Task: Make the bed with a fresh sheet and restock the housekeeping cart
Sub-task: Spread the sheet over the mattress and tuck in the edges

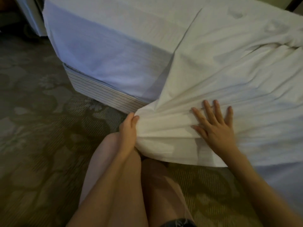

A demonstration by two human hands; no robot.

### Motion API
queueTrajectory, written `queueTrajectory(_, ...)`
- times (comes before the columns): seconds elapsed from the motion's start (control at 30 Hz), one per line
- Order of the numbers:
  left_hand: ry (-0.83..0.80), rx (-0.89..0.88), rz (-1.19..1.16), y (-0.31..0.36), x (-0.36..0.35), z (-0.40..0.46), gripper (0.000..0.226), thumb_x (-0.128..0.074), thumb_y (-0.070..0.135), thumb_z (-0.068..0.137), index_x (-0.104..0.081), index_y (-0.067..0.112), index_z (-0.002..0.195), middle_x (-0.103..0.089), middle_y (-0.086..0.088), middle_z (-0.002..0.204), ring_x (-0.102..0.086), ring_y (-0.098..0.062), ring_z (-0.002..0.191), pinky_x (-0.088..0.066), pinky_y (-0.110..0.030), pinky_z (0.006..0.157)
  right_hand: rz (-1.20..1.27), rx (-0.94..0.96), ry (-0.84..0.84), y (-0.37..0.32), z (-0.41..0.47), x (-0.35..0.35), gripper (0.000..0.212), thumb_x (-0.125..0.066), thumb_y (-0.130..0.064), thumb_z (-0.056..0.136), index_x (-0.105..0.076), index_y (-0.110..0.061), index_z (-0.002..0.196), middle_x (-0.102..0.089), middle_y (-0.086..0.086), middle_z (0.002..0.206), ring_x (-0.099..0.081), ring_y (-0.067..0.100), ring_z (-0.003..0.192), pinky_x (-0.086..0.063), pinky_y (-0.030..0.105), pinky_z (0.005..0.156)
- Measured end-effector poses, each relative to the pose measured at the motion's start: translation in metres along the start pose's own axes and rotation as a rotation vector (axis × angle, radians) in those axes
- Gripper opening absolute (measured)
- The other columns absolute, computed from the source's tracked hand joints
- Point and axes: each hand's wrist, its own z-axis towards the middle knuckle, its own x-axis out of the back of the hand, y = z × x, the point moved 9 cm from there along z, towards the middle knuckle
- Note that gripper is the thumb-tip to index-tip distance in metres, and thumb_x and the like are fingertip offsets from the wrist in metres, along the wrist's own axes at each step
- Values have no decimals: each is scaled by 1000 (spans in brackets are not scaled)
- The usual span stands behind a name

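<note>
At bed corner, hands [128,128] on sheet [213,76]

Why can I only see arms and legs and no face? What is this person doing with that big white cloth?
The camera sits on the person's head and looks forward and down, so you see what they see: their own arms, knees and hands, never their face. There is just this one picture.

The big white cloth is a bed sheet spread over the bed. The person is at the bed's corner. Their left hand pinches a bunch of the sheet at the corner, which makes the folds fan out from there. Their right hand lies flat with fingers spread, pressing the sheet down.

Beneath the sheet you can see the striped bed base, and the patterned carpet covers the floor. They are making the bed.
</note>
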Motion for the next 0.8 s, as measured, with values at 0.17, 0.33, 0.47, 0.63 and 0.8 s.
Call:
queueTrajectory(0.17, -16, 109, 52, -13, 24, -7, 32, -43, 19, 100, -46, 16, 69, -53, 2, 72, -50, -9, 67, -38, -10, 55, 32, -10, -82, -25, -11, -6, 52, -23, -53, 100, -30, -31, 146, -27, 7, 154, -23, 31, 142, -16, 65, 109)
queueTrajectory(0.33, -88, 172, 409, -32, -17, 26, 22, -41, 26, 100, -58, 14, 96, -62, -9, 96, -57, -26, 91, -44, -33, 76, 100, -100, -290, -10, -11, -42, 53, -13, -54, 100, -19, -33, 148, -24, 5, 155, -17, 27, 144, -13, 61, 110)
queueTrajectory(0.47, -264, 176, 365, -31, -51, 25, 25, -52, 27, 96, -58, 12, 115, -60, -9, 112, -56, -26, 104, -47, -41, 90, 120, -122, -195, 1, -1, -19, 50, -20, -48, 101, -22, -30, 147, -27, 9, 154, -20, 25, 143, -17, 59, 111)
queueTrajectory(0.63, -159, -18, -31, 67, -59, 27, 14, -65, 23, 88, -53, 21, 95, -58, 7, 85, -54, -4, 78, -44, -27, 69, 107, -145, 14, 30, 27, 27, 48, -28, -39, 101, -27, -25, 147, -21, 9, 154, -18, 25, 144, -14, 59, 112)
queueTrajectory(0.8, -121, -166, -70, 154, -54, 49, 16, -60, 28, 92, -51, 27, 105, -56, 19, 90, -54, 5, 82, -43, -11, 69, 97, -186, -72, 70, 87, 31, 50, -14, -46, 102, -28, -28, 146, -28, 10, 153, -21, 27, 142, -11, 59, 110)
